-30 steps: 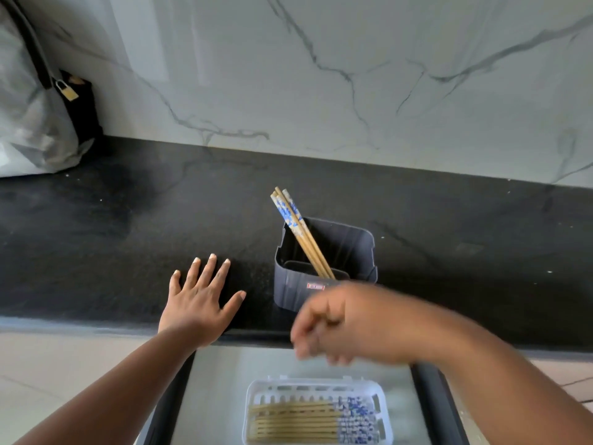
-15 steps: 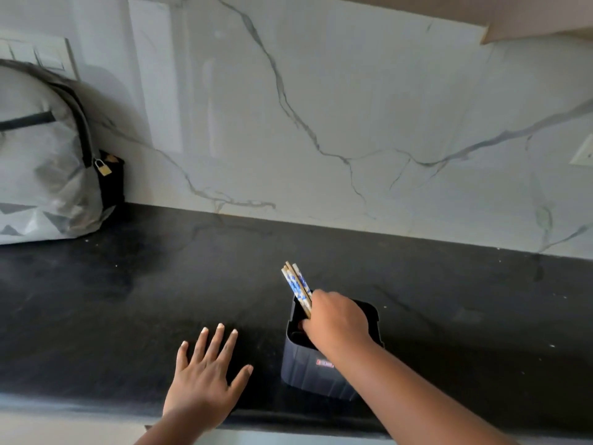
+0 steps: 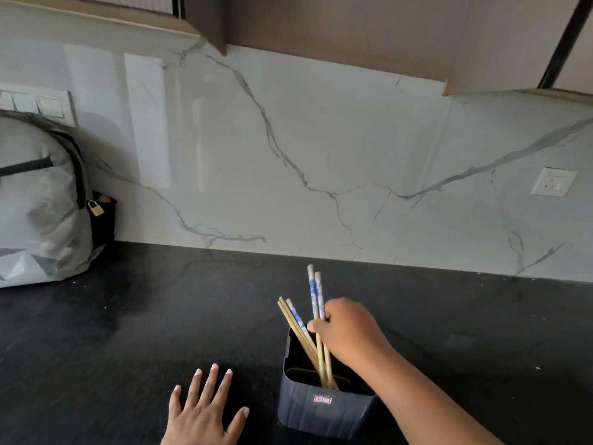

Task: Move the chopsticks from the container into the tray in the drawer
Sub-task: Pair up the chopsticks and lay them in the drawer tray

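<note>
A dark blue plastic container (image 3: 321, 409) stands on the black counter near its front edge. My right hand (image 3: 348, 329) is above it, shut on two chopsticks (image 3: 316, 293) with blue-and-white patterned tops, held nearly upright with their lower ends still inside the container. A few more chopsticks (image 3: 296, 322) lean to the left inside it. My left hand (image 3: 203, 412) rests flat on the counter to the container's left, fingers spread. The drawer and its tray are out of view.
A grey backpack (image 3: 38, 203) with a small padlock leans against the marble wall at the far left. Wall sockets (image 3: 553, 181) sit at the right, switches at the upper left. Dark cabinets (image 3: 353, 30) hang overhead.
The view has tilted up, losing the drawer and tray. My right hand came from above the drawer to the container, gripped two chopsticks and raised them apart from the rest.
</note>
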`<action>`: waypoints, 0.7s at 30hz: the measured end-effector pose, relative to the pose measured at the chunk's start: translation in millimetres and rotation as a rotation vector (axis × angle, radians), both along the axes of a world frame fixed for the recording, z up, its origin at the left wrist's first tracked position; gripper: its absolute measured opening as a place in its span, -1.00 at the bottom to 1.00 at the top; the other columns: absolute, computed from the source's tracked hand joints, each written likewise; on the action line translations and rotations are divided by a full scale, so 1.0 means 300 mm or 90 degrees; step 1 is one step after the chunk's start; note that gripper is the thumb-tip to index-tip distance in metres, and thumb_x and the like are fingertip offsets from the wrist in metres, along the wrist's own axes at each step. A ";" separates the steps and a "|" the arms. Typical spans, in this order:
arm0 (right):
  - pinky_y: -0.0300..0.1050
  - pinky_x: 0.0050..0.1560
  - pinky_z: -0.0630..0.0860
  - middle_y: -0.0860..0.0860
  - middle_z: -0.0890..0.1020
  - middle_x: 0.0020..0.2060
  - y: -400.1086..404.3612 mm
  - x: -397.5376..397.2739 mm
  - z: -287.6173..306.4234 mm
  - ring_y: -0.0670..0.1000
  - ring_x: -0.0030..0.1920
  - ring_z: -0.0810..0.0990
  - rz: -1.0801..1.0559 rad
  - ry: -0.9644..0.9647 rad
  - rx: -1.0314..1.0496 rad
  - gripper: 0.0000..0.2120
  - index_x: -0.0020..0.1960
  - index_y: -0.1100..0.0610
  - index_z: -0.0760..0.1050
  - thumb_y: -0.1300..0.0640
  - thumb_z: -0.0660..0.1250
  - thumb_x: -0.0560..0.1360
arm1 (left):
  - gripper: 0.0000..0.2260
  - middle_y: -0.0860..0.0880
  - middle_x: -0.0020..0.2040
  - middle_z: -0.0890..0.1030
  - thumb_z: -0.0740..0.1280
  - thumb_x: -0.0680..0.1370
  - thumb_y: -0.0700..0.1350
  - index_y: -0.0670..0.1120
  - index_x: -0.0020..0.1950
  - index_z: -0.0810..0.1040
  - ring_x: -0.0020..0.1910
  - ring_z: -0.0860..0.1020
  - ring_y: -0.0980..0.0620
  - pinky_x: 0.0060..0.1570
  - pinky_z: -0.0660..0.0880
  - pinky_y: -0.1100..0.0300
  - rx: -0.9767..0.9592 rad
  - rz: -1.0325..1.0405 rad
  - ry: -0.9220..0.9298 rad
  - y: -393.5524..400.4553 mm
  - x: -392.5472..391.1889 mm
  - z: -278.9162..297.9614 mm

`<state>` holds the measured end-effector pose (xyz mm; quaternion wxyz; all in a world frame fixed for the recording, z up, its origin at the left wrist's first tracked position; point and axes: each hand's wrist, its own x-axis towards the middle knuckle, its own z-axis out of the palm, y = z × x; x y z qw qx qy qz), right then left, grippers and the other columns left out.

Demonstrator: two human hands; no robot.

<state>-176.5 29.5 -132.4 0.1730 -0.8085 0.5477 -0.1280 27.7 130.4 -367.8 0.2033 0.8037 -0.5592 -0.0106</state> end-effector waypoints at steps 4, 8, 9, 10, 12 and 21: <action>-0.08 -0.22 0.66 0.14 0.70 -0.29 0.031 -0.081 0.170 0.04 -0.32 0.67 -0.020 -0.449 0.105 -0.85 -0.18 0.18 0.64 0.10 0.44 0.48 | -0.44 0.00 0.31 0.56 0.00 0.44 0.42 0.11 0.24 0.39 0.54 -0.23 0.19 0.46 -0.24 0.09 -0.024 -0.037 0.069 0.000 0.003 0.021; -0.17 -0.28 0.63 0.14 0.73 -0.24 0.074 -0.165 0.282 0.09 -0.24 0.71 -0.028 -0.681 0.233 -0.89 -0.08 0.25 0.64 0.20 0.42 0.50 | -0.47 0.14 0.55 0.22 -0.21 0.54 0.29 0.29 0.50 0.10 0.56 0.08 -0.03 0.48 0.00 -0.20 -0.021 -0.073 -0.008 -0.048 0.054 -0.040; -0.17 -0.28 0.62 0.14 0.73 -0.24 0.081 -0.184 0.292 0.08 -0.24 0.71 -0.025 -0.698 0.262 -0.88 -0.08 0.26 0.64 0.20 0.42 0.50 | -0.42 0.07 0.51 0.31 -0.16 0.52 0.31 0.25 0.55 0.01 0.52 0.23 -0.08 0.43 0.15 -0.27 -0.031 -0.058 -0.010 -0.064 0.058 0.016; -0.16 -0.28 0.63 0.15 0.73 -0.23 0.082 -0.200 0.294 0.08 -0.23 0.71 -0.025 -0.711 0.287 -0.87 -0.07 0.28 0.64 0.20 0.42 0.50 | -0.35 0.05 0.49 0.35 -0.05 0.48 0.34 0.21 0.55 0.03 0.48 0.31 -0.03 0.39 0.26 -0.25 -0.037 -0.051 0.020 -0.074 0.052 0.081; -0.13 -0.25 0.65 0.19 0.71 -0.21 0.087 -0.226 0.291 0.09 -0.22 0.70 -0.031 -0.736 0.336 -0.84 -0.05 0.32 0.63 0.20 0.42 0.49 | -0.34 0.13 0.38 0.47 0.21 0.42 0.31 0.17 0.50 0.24 0.32 0.50 0.11 0.20 0.48 -0.09 -0.153 -0.104 -0.029 -0.059 0.006 0.266; -0.19 -0.43 0.62 0.27 0.69 -0.20 0.139 -0.236 0.220 0.09 -0.31 0.71 -0.047 -0.851 0.583 -0.78 -0.07 0.41 0.62 0.27 0.49 0.37 | -0.78 0.09 0.10 0.65 0.30 0.60 -0.02 0.04 0.21 0.63 0.05 0.61 0.10 -0.02 0.54 0.21 -0.431 -0.596 -0.210 0.012 -0.215 0.950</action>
